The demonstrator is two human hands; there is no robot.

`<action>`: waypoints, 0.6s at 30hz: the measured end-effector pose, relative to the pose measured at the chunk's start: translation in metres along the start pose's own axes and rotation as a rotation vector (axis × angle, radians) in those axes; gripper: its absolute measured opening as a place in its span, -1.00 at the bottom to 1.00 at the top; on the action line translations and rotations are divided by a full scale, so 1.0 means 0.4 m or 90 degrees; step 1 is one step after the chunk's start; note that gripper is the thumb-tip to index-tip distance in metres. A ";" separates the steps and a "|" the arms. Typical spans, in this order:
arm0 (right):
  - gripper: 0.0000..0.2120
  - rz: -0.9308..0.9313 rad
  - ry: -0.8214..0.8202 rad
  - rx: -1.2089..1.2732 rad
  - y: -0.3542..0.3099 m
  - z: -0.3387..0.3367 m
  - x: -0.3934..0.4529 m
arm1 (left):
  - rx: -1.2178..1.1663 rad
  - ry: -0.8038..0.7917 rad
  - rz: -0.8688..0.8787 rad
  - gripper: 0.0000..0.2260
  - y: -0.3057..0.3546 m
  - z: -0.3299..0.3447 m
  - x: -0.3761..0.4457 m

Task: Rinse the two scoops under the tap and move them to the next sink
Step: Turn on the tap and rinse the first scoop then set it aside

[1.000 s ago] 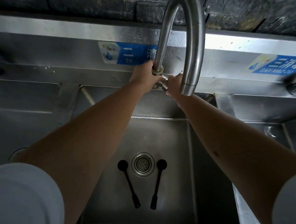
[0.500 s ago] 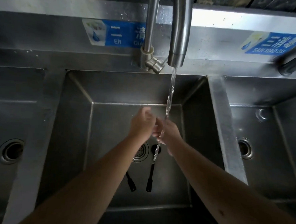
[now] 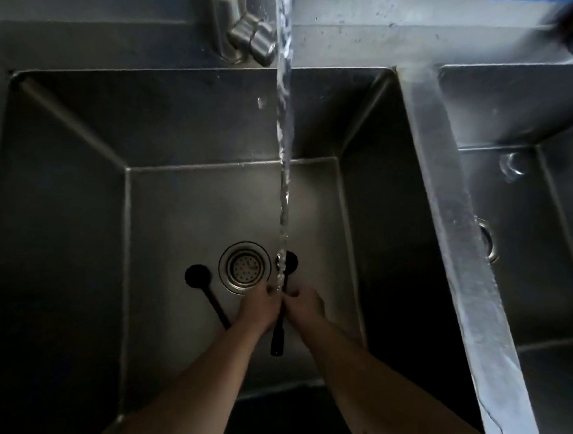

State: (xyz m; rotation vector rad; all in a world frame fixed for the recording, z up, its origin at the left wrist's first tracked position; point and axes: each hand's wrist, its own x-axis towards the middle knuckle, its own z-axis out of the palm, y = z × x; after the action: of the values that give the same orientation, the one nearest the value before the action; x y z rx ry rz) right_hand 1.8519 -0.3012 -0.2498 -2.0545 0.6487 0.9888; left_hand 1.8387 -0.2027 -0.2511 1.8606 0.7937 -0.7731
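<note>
Two black long-handled scoops lie on the floor of the middle sink (image 3: 362, 221). The left scoop (image 3: 197, 276) lies left of the drain, and my left forearm hides the end of its handle. The right scoop (image 3: 278, 342) lies right of the drain, its bowl under the falling water (image 3: 283, 169). My left hand (image 3: 259, 310) and my right hand (image 3: 304, 307) are low in the sink, one on each side of the right scoop's handle, fingers curled. Whether either hand grips the handle does not show.
The tap's base and lever (image 3: 243, 29) stand on the back ledge; the spout is out of frame. A steel divider (image 3: 452, 227) separates the middle sink from the right sink (image 3: 547, 206), which has its own drain. A round strainer drain (image 3: 245, 268) sits between the scoops.
The water has started running. Both hands came off the tap lever and dropped to the sink floor, beside the right scoop's handle. The view has tilted downward.
</note>
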 end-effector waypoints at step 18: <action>-0.86 0.018 -0.158 0.188 -0.078 -0.119 -0.278 | -0.399 -0.060 0.050 -0.81 0.147 -0.140 -0.163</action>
State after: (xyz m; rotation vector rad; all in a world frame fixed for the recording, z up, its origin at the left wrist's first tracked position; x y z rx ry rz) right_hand 1.8305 -0.3082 -0.1269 -1.6398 0.6511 1.0730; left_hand 1.8564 -0.1848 -0.1500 1.2754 0.7859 -0.4807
